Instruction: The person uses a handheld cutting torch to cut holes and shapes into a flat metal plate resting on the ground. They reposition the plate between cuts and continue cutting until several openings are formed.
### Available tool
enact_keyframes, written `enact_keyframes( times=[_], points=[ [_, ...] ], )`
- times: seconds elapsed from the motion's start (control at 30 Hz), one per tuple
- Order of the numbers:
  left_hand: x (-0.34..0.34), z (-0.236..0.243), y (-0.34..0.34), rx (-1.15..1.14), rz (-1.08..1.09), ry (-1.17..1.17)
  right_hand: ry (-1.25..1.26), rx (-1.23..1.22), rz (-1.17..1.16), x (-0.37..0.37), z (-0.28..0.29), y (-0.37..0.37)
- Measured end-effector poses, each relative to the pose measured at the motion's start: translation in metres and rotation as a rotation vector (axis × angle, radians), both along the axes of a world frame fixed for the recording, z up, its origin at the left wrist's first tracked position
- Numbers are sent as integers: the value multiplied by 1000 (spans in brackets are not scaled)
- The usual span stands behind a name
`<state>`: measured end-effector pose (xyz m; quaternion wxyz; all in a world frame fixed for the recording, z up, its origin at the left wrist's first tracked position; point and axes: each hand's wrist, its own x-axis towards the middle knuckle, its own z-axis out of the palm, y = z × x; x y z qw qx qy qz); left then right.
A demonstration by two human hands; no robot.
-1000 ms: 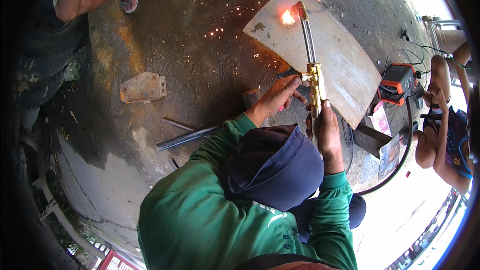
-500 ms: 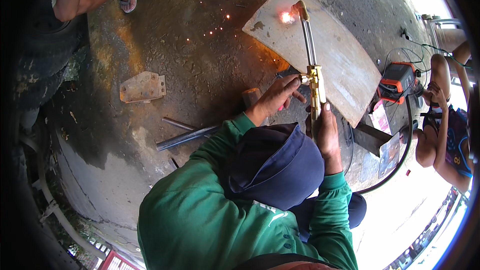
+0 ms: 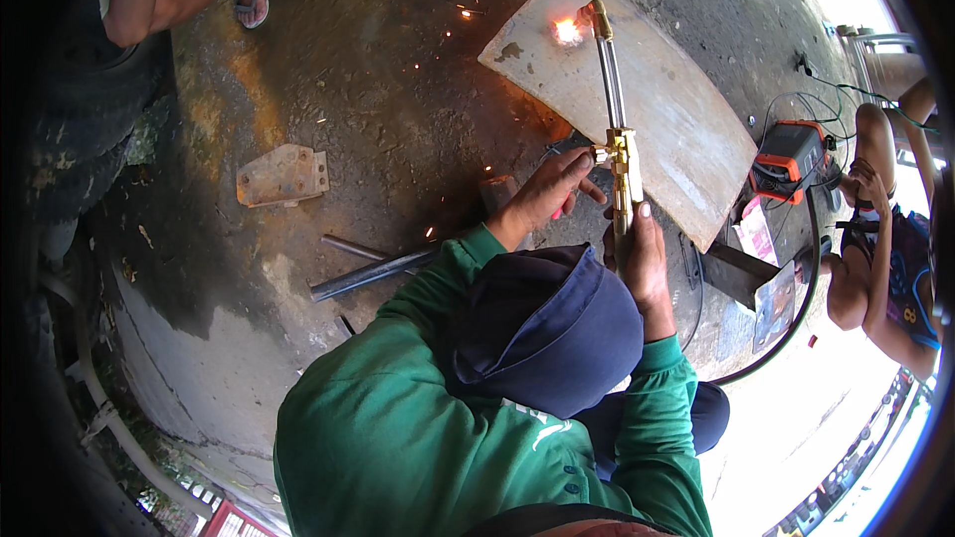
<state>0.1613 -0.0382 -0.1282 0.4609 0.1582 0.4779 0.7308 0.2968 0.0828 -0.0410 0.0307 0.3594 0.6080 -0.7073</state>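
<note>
A brass cutting torch (image 3: 623,179) with parallel silver tubes stretches forward from my hands, its bent head over a flat grey metal plate (image 3: 667,104). A bright glow (image 3: 567,32) burns at the plate's surface by the tip. My right hand (image 3: 647,264) is wrapped around the torch's handle, its thumb lying along it. At the torch's side valve, my left hand (image 3: 547,194) has its thumb and fingers up against the knob. Something small and red shows under the left fingers, too hidden to name. Both sleeves are green.
An orange-and-black machine (image 3: 789,161) with cables stands right of the plate; a black hose (image 3: 811,278) curves below it. A rusty bracket (image 3: 284,176) and metal pipes (image 3: 373,273) lie left. People sit at right and upper left. My dark-blue-clad knee (image 3: 547,328) rises between my arms.
The glow at the torch tip has grown larger, and sparks have scattered to new spots on the floor. The torch and my hands have shifted only slightly.
</note>
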Motion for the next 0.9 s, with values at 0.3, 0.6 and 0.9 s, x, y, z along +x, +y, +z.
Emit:
enact_keyframes(
  times=[0.3,0.6,0.9],
  points=[
    [-1,-3,-3,2,-27,-28,8,-34,-16,2,-11,1],
    [15,-15,-30,42,-76,-15,209,-74,114,19,43,10],
    [30,-30,-51,-343,-22,510,101,155,-119,16,108,8]
  ],
)
